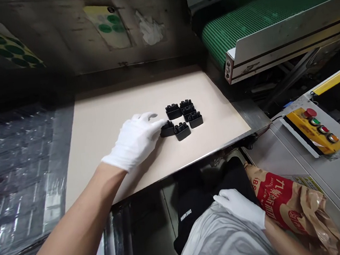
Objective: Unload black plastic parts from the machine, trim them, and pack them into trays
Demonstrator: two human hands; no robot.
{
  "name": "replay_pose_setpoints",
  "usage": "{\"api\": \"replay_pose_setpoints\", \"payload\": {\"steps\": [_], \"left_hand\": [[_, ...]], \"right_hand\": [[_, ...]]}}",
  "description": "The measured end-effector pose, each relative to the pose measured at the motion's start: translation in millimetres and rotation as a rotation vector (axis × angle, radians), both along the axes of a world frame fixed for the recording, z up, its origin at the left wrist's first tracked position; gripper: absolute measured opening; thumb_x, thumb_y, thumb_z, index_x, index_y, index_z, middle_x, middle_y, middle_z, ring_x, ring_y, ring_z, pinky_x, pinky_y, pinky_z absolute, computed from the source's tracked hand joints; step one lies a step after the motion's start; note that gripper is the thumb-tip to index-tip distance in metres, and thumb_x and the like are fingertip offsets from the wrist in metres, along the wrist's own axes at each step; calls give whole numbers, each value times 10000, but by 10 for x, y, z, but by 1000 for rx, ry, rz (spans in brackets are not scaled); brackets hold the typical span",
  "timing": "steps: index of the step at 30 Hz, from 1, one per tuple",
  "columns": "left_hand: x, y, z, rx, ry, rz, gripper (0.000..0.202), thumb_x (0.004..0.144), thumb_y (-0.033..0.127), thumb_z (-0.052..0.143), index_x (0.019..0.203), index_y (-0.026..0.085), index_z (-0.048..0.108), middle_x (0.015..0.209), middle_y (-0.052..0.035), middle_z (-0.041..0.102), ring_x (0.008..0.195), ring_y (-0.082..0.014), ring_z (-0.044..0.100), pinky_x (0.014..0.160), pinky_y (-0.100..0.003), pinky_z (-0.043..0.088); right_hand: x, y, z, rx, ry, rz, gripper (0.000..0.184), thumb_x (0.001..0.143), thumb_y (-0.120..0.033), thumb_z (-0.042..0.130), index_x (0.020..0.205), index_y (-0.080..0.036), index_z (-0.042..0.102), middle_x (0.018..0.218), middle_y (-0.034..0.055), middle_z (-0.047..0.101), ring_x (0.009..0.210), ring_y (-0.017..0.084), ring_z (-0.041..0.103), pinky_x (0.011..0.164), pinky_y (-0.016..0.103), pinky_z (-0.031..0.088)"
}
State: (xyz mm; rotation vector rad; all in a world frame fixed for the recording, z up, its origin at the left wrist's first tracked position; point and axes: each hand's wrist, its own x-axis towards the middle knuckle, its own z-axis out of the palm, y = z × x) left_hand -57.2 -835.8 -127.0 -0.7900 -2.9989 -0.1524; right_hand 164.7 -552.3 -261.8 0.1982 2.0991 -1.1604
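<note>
Reaching across a smooth beige board (120, 149), the white-gloved left hand (135, 141) touches one of six ribbed black plastic blocks (167, 128) lying on it, grip unclear; the white-gloved right hand (240, 208) rests loosely open on a pale grey plastic sheet (219, 240).

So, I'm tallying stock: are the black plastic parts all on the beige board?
On: all six black plastic parts sit clustered on the beige board beside the left hand.
</note>
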Motion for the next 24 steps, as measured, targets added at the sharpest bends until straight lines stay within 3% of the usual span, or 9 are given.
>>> {"api": "replay_pose_setpoints", "payload": {"steps": [4, 8, 10, 13, 15, 18, 21, 23, 24], "left_hand": [[464, -374, -25, -63, 112, 79, 401, 958, 191, 408, 1245, 212, 687, 1235, -197, 665, 1097, -404, 619, 838, -512, 499], [552, -370, -26, -63, 34, -9, 493, 956, 201, 414, 1408, 232, 608, 1392, -206, 608, 1203, -419, 598, 916, -542, 500], [422, -376, -19, -101, -146, -27, 450, 962, 210, 390, 1293, 261, 690, 1246, -167, 684, 1052, -378, 659, 848, -502, 519], [322, -606, 8, -23, -329, 77, 297, 926, 271, 486, 1042, 236, 756, 1035, -125, 730, 902, -328, 688, 821, -453, 532], [518, -825, 19, 215, -328, 227, 197, 867, 319, 618, 979, 223, 748, 1031, -103, 742, 955, -323, 696, 911, -454, 537], [1222, -890, -61, 907, -254, 575, 345, 785, 368, 796, 1102, 247, 732, 1034, -49, 731, 974, -276, 702, 971, -442, 564], [1986, -446, -297, 1754, -228, 767, 446, 753, 346, 877, 1168, 306, 717, 966, -1, 670, 920, -194, 699, 936, -383, 616], [2328, -11, -489, 2079, -307, 855, 406, 781, 285, 863, 1160, 317, 721, 1008, 3, 661, 975, -167, 701, 967, -349, 615], [2442, 189, -578, 2151, -377, 891, 387, 806, 256, 842, 1167, 320, 720, 1052, -2, 668, 1040, -172, 703, 994, -345, 606]], "right_hand": [[14, -76, -47, -19, -30, 28, 445, 1017, -501, 475, 699, -205, 378, 657, -60, 384, 682, 120, 356, 632, 284, 268], [58, -196, -83, -20, -49, 84, 454, 1015, -514, 489, 694, -195, 444, 641, -56, 416, 664, 120, 372, 631, 281, 279], [72, -232, -76, -18, -38, 103, 463, 1013, -519, 500, 688, -193, 453, 638, -55, 417, 658, 118, 369, 627, 280, 280], [87, -243, -56, -50, -31, 61, 472, 1021, -540, 491, 702, -193, 468, 653, -48, 442, 657, 118, 383, 628, 274, 303], [98, -245, -39, -116, -58, -4, 480, 1019, -573, 491, 722, -196, 485, 643, -50, 435, 633, 116, 373, 611, 272, 312], [109, -304, 54, -255, -146, -78, 487, 1002, -624, 509, 761, -201, 528, 595, -67, 386, 571, 108, 324, 549, 266, 276], [90, -483, 312, -312, -62, -129, 391, 942, -549, 642, 792, -190, 598, 631, -57, 442, 583, 100, 353, 541, 247, 300], [42, -666, 529, -293, 63, -113, 261, 875, -435, 742, 912, -182, 692, 703, -43, 510, 630, 99, 411, 582, 233, 366], [11, -763, 623, -279, 110, -92, 261, 849, -386, 769, 1015, -190, 724, 714, -48, 520, 635, 97, 424, 591, 228, 383]]}}
